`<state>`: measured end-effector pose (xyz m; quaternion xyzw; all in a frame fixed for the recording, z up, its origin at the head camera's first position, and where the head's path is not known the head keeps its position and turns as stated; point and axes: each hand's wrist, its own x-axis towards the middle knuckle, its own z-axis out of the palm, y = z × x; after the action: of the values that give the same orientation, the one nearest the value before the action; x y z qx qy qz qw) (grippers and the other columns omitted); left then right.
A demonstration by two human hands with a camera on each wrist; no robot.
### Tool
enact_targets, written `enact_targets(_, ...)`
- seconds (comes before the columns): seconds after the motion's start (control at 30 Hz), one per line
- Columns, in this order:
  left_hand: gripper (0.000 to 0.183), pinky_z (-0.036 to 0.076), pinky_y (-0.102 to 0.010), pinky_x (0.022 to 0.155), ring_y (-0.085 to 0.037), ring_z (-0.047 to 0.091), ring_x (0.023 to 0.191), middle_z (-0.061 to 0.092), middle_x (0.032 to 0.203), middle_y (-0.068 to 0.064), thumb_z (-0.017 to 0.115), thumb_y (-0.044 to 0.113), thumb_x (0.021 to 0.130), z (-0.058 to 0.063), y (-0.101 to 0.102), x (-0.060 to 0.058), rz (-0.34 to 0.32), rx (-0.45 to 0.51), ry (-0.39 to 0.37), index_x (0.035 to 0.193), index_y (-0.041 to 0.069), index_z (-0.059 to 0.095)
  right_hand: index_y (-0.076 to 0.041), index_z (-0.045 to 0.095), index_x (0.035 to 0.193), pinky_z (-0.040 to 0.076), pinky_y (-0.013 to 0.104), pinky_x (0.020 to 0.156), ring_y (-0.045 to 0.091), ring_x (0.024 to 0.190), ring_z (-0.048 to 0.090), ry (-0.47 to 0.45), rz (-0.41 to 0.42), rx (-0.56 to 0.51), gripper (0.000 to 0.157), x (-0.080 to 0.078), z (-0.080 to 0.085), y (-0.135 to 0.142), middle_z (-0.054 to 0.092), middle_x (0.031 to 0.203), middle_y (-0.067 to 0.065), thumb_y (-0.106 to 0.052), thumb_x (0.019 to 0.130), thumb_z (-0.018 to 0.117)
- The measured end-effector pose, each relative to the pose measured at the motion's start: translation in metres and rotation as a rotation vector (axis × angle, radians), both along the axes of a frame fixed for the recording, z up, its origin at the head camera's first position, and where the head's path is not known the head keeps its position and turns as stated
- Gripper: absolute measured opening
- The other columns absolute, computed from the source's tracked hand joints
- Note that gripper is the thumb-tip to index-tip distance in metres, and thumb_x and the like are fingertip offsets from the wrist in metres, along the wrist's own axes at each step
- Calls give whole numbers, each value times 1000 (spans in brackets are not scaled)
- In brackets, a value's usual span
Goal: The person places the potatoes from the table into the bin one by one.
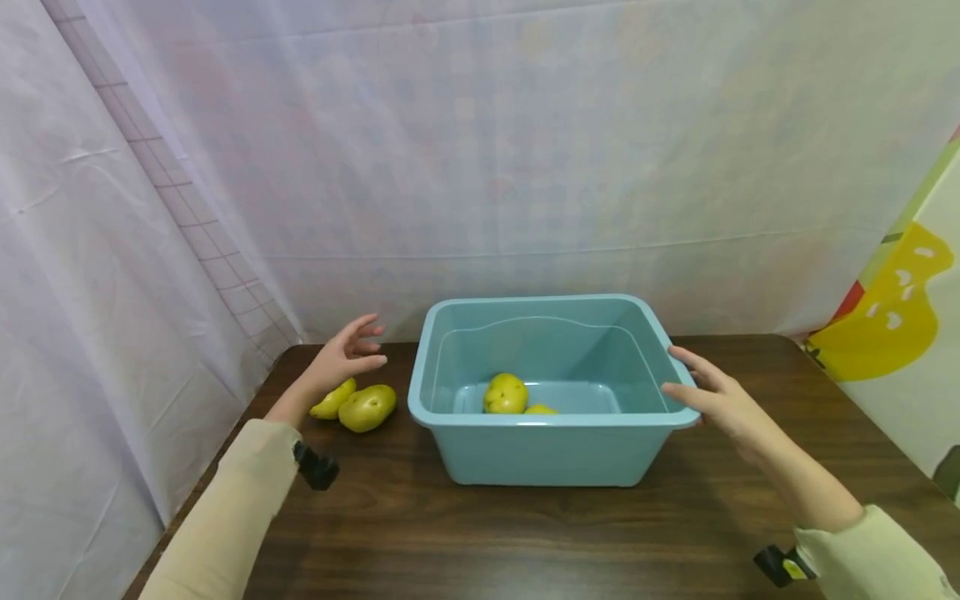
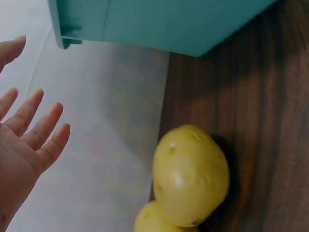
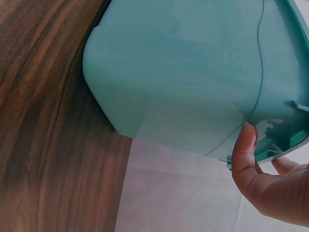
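A light blue plastic tub (image 1: pixel 551 454) stands on the wooden table. My right hand (image 1: pixel 723 404) grips its right rim, thumb and index finger over the edge and other fingers under it; the right wrist view has these fingers (image 3: pixel 247 145) at the rim. My left hand (image 1: pixel 341 360) hovers empty above two yellow potatoes at the left, with fingers spread and slightly bent. The larger potato (image 1: pixel 367 408) touches the smaller potato (image 1: pixel 328 407), partly hidden by the wrist. Inside the tub lie a potato (image 1: pixel 506 394) and another yellow piece (image 1: pixel 541 409), mostly hidden behind the front rim.
The dark wooden table (image 1: pixel 525 542) ends at a white curtain (image 1: pixel 525 167) close behind the tub. Another white curtain (image 1: pixel 75 292) hangs along the left edge. A yellow printed figure (image 1: pixel 885 325) shows at the right, beyond the table.
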<state>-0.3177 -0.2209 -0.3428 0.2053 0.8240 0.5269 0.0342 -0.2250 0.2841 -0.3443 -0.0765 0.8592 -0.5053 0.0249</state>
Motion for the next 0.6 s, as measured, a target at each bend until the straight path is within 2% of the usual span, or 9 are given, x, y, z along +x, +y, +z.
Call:
enact_targets(0.5,65,33,-56,96,-48,41,114,39,132,-31,59,3,86,-42,-14,3,14,-51,74,140,-4,25,-8,13,147,47,31,68,9,87,52,13,10,-17,68,0,-1,0,35,131,29,-28,93,50)
enact_targets(0.6,64,33,-55,97,-49,40,114,39,131,-32,60,3,85,-49,-15,4,16,-49,63,139,-5,26,-8,13,147,47,32,68,10,87,52,12,9,-19,68,0,-1,0,34,132,30,-28,93,50)
